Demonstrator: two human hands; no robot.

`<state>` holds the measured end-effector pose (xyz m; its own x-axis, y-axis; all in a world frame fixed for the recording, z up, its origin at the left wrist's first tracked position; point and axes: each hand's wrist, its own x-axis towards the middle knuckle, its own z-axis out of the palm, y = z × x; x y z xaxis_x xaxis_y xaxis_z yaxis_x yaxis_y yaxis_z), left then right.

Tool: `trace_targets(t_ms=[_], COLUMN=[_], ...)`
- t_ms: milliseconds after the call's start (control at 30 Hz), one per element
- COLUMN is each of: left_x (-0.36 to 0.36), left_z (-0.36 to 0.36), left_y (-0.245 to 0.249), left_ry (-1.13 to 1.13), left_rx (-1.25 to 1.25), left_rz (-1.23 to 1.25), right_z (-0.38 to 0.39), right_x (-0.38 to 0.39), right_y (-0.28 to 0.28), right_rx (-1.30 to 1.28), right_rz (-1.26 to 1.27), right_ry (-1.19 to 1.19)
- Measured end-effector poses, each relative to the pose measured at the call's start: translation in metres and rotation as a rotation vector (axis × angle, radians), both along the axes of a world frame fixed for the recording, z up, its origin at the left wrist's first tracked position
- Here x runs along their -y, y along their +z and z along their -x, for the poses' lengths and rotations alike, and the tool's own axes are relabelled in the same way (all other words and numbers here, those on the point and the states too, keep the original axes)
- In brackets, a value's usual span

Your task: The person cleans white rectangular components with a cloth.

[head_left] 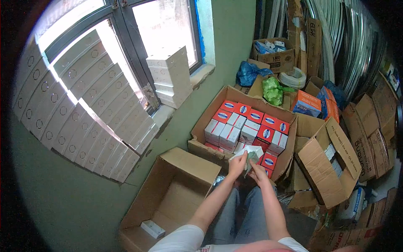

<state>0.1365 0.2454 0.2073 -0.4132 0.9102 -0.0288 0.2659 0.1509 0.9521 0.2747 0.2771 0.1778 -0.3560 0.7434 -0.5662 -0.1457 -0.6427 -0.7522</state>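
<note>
In front of my lap, over the near edge of a carton, both hands work close together. My left hand (238,164) is closed on the near left side of a small white box (257,150). My right hand (257,171) pinches a limp grey-green piece (252,158) at the box's near side; I cannot tell whether it is a bag or paper. Just beyond my hands, the large carton (289,138) holds red and white small boxes (248,132) in rows. To the left, another open carton (184,161) has one white box (153,229) at its bottom.
Grey panels with round knockouts (75,109) are stacked against the window at left. A carton with open flaps (323,164) stands right of the red boxes. Behind are a green plastic bag (273,91), orange-and-blue boxes (308,103) and coiled tubing (331,42). Flattened cardboard (363,143) leans at far right.
</note>
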Motion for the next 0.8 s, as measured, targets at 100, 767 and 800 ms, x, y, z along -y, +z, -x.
trace_targets(t_ms=[100,767,800], left_x=[0.004,-0.008,-0.009], left_z=[-0.002,0.006,0.006], left_y=[-0.007,-0.019,-0.022], left_ry=[0.028,-0.001,-0.020], left_rx=[0.004,-0.094,-0.057], left_rz=[0.023,0.145,0.133], right_z=[0.002,-0.037,-0.037], right_x=[0.002,-0.020,-0.021], right_y=[0.010,-0.013,-0.018], right_rx=[0.001,0.248,0.325], right_rz=[0.022,-0.503,-0.617], right_ry=[-0.117,-0.106,-0.076])
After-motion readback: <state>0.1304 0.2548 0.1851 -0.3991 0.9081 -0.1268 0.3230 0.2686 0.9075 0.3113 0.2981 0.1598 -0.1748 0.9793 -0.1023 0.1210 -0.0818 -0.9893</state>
